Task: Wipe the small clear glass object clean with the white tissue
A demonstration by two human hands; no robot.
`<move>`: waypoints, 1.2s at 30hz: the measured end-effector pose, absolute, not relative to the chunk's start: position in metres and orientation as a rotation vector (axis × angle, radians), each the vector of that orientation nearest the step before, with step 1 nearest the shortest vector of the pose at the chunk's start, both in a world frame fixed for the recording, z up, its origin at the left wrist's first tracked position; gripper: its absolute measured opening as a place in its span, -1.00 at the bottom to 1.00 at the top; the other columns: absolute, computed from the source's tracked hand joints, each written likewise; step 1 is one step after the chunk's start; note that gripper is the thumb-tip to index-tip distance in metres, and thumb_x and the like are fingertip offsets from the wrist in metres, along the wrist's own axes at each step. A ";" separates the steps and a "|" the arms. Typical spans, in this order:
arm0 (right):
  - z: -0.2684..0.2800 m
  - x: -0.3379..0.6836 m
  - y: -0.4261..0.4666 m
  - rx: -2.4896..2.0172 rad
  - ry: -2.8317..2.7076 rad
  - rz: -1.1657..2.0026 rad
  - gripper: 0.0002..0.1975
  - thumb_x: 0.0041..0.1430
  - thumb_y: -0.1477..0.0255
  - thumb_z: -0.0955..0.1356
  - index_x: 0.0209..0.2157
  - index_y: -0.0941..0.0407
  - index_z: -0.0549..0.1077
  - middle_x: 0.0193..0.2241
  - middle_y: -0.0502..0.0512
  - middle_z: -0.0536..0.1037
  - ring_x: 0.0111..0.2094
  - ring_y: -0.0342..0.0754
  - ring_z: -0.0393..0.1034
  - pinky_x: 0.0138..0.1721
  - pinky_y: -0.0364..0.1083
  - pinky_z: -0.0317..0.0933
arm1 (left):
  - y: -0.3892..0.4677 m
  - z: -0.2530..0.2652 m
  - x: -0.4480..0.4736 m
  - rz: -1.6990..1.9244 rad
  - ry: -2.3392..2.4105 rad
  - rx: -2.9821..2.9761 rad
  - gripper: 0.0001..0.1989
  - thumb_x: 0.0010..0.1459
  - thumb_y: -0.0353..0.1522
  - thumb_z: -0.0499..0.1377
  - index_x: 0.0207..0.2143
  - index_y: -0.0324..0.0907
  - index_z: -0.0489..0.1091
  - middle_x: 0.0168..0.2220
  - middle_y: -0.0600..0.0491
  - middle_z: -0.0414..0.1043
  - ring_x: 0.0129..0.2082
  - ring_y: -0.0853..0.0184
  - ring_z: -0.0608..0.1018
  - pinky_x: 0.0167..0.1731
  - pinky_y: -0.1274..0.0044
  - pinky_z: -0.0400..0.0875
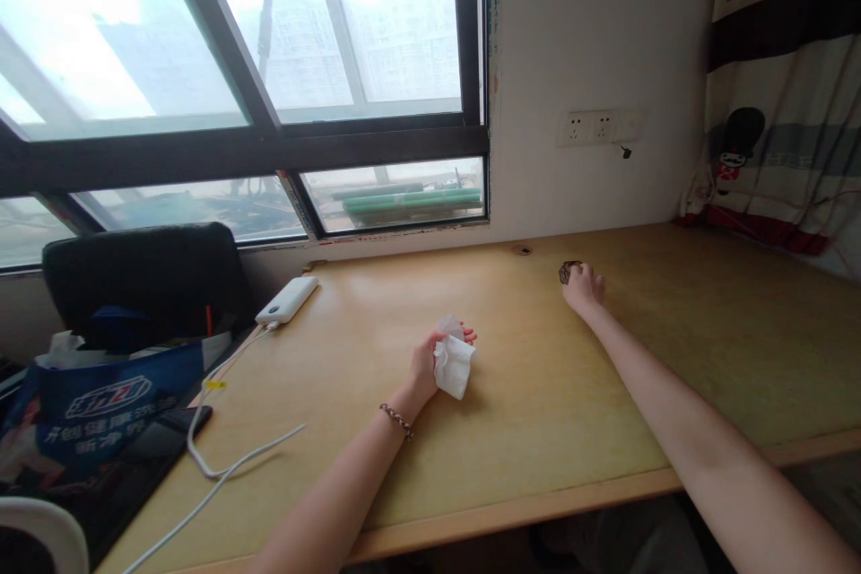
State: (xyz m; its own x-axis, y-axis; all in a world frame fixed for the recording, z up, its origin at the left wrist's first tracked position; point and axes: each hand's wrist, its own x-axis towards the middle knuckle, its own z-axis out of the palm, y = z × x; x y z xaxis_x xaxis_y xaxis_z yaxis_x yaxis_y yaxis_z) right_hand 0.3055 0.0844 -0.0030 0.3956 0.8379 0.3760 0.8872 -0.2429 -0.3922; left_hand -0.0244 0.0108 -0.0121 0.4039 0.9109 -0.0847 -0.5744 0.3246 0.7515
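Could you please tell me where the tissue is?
The tissue is in the left hand, over the table, just right of centre in the head view.

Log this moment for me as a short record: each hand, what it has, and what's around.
Left hand: the left hand holds a crumpled white tissue above the table
Right hand: the right hand has its fingers at a small dark patterned item near the table's far side; grip unclear
Left wrist: braided bracelet
Table, left side: white power bank with a white cable plugged in
Beyond table's left edge: blue bag
Wall: sockets, right of the window
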 end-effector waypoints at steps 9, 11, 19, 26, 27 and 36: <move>-0.011 0.118 0.009 -1.355 -1.178 1.318 -0.52 -0.09 0.10 0.29 -0.22 0.17 0.25 -0.31 0.20 0.44 -0.43 -0.07 0.38 -0.47 -0.11 0.26 | 0.007 -0.007 -0.023 1.147 0.496 0.730 -0.52 -0.06 -0.29 0.02 -0.07 -0.34 0.28 -0.12 -0.11 0.38 -0.19 0.18 0.44 -0.16 0.38 0.27; -0.012 0.113 -0.001 -1.356 -1.164 1.182 -0.49 -0.20 0.17 0.38 -0.22 0.17 0.28 -0.28 0.19 0.44 -0.35 -0.06 0.37 -0.41 -0.12 0.25 | 0.004 -0.002 -0.022 1.163 0.467 0.745 -0.54 -0.04 -0.29 0.00 -0.07 -0.31 0.29 -0.12 -0.09 0.38 -0.15 0.17 0.42 -0.14 0.39 0.26; 0.005 0.141 -0.010 -0.896 -1.099 1.585 -0.68 -0.21 0.29 0.42 -0.38 0.19 0.44 -0.40 0.11 0.51 -0.40 -0.09 0.39 -0.33 -0.12 0.24 | -0.003 0.011 -0.020 1.101 0.509 0.787 -0.60 0.00 -0.26 0.02 -0.08 -0.16 0.26 -0.02 -0.01 0.30 -0.08 0.21 0.39 -0.14 0.40 0.28; 0.007 0.149 -0.003 -0.929 -1.075 1.313 -0.73 -0.19 0.31 0.40 -0.38 0.14 0.47 -0.43 0.06 0.53 -0.47 -0.10 0.37 -0.44 -0.13 0.25 | 0.000 -0.004 -0.018 1.000 0.639 0.838 -0.65 -0.07 -0.20 0.15 -0.25 -0.23 0.37 -0.25 -0.08 0.44 -0.34 0.28 0.48 -0.36 0.51 0.35; 0.007 0.149 -0.003 -0.928 -1.087 1.314 -0.73 -0.17 0.31 0.39 -0.37 0.14 0.47 -0.43 0.06 0.53 -0.48 -0.10 0.37 -0.45 -0.13 0.24 | 0.000 -0.006 -0.016 1.016 0.657 0.875 -0.64 -0.10 -0.23 0.19 -0.25 -0.24 0.37 -0.26 -0.08 0.45 -0.37 0.29 0.48 -0.38 0.52 0.35; 0.008 0.153 0.000 -0.891 -0.990 1.319 -0.68 -0.15 0.24 0.37 -0.34 0.15 0.46 -0.46 0.08 0.52 -0.45 -0.08 0.40 -0.46 -0.14 0.26 | 0.002 -0.012 -0.018 1.064 0.800 0.915 -0.66 -0.25 -0.25 0.30 -0.44 -0.33 0.42 -0.47 -0.06 0.48 -0.51 0.32 0.48 -0.47 0.54 0.32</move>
